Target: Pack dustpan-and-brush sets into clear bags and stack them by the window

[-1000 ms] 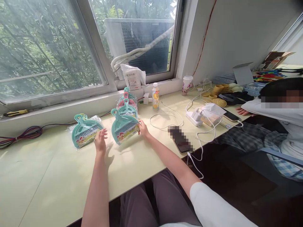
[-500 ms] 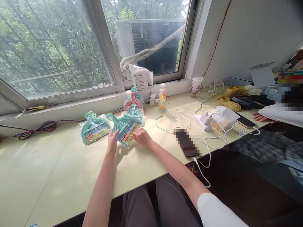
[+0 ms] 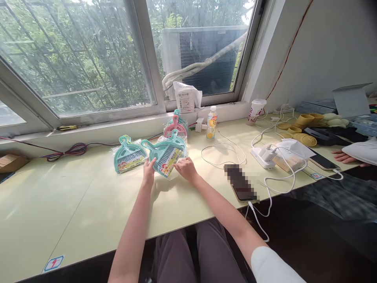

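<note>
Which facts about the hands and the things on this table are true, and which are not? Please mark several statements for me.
1. The left hand holds a turquoise plastic dustpan-and-brush set. True.
2. The right hand is spread flat, away from this set. False: its fingers are curled at the set's labelled side.
3. The white-capped bottle with yellow label lies on its side. False: it stands upright.
4. The white cup with purple print stands to the right of the bottle. True.
5. A white cable is connected to the black phone nearest the hands. True.
</note>
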`<state>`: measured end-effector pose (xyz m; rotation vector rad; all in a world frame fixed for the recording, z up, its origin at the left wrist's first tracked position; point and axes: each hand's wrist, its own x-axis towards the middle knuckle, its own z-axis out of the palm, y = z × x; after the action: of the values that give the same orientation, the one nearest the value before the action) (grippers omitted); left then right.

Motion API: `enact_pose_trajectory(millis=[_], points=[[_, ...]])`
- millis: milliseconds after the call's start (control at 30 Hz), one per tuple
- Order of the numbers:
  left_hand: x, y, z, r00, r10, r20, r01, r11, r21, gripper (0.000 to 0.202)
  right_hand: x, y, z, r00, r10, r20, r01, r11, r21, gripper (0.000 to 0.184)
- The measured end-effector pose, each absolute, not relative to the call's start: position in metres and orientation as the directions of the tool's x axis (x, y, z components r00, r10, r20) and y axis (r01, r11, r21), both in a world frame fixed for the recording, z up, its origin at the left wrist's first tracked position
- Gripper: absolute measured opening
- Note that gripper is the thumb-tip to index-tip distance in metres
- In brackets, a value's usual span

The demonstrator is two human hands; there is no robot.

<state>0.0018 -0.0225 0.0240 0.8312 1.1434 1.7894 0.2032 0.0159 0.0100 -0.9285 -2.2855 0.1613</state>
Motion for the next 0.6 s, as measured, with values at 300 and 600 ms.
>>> enact_pose_trajectory(millis=[300, 600], points=[[0.001, -0.029, 0.027, -0.241, 0.97, 0.024, -0.332, -0.105, 0.937, 0.056, 0.196, 0.034, -0.006, -0.188, 0.97, 0.151, -0.132, 0.128, -0.983, 0.036], [-0.016, -0.031, 0.024, -0.163, 0.982, 0.093, -0.125, -0.114, 0.986, 0.06, 0.212, 0.042, 0.001, -0.261, 0.964, 0.049, -0.315, -0.037, -0.948, 0.048]])
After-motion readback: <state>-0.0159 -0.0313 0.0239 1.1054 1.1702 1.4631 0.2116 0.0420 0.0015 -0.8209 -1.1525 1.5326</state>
